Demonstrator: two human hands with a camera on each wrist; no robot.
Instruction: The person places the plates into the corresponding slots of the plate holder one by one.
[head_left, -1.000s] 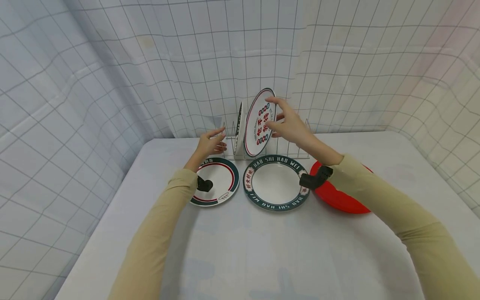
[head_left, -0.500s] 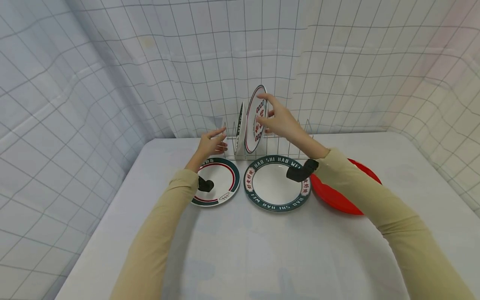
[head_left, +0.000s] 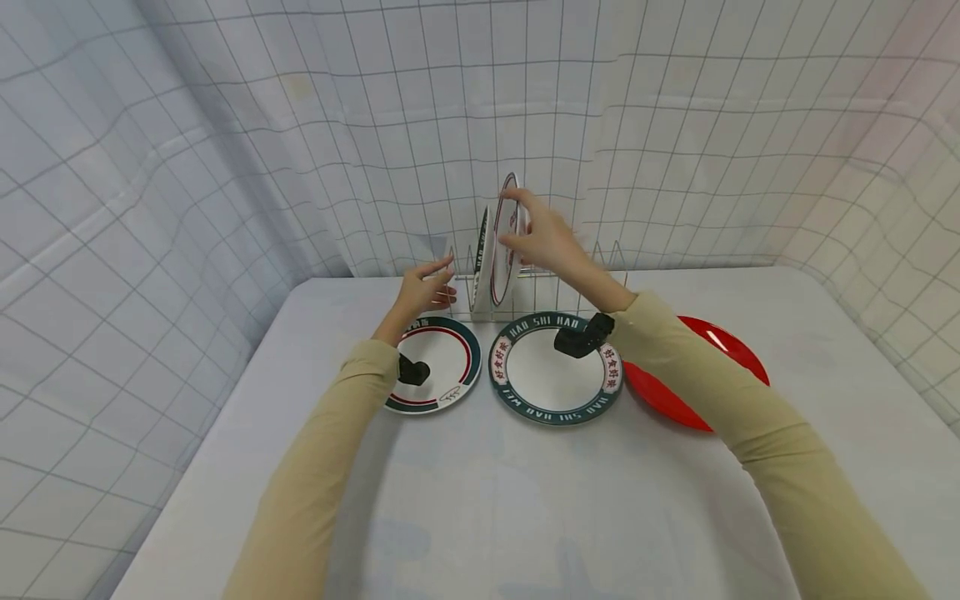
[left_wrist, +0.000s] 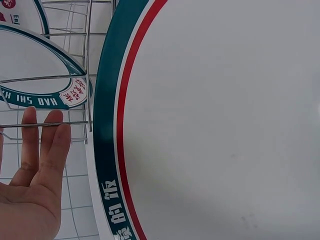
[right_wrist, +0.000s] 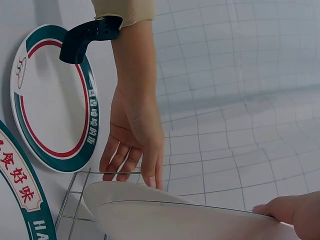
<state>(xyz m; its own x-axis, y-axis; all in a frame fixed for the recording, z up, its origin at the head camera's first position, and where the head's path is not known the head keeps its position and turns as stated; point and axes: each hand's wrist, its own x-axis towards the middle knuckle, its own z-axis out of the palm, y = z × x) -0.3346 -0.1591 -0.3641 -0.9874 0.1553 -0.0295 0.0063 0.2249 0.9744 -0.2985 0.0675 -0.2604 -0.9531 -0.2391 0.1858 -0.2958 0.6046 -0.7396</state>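
Observation:
My right hand [head_left: 547,237] pinches the upper edge of a white plate [head_left: 504,262] with red lettering, which stands nearly upright in a wire dish rack [head_left: 558,313]. Just left of it, a green-rimmed plate [head_left: 481,258] leans in the rack. Its white back [right_wrist: 130,189] shows in the right wrist view, beside the held plate [right_wrist: 190,220]. At the rack's left end is my left hand [head_left: 420,293], fingers mostly straight. In the left wrist view, the fingers [left_wrist: 52,155] reach up by the rack's wire [left_wrist: 89,65]; whether they press it I cannot tell.
Below my left hand lies a plate [head_left: 450,367] with a green and red rim. Right of it sits a plate with green lettered rim [head_left: 555,417]. A red plate [head_left: 671,400] is partly under my right sleeve. A checked curtain [head_left: 525,100] hangs behind the table.
My right hand has moved left with the held plate, which has turned more edge-on and come closer to the other racked plate. The left hand has stayed in place.

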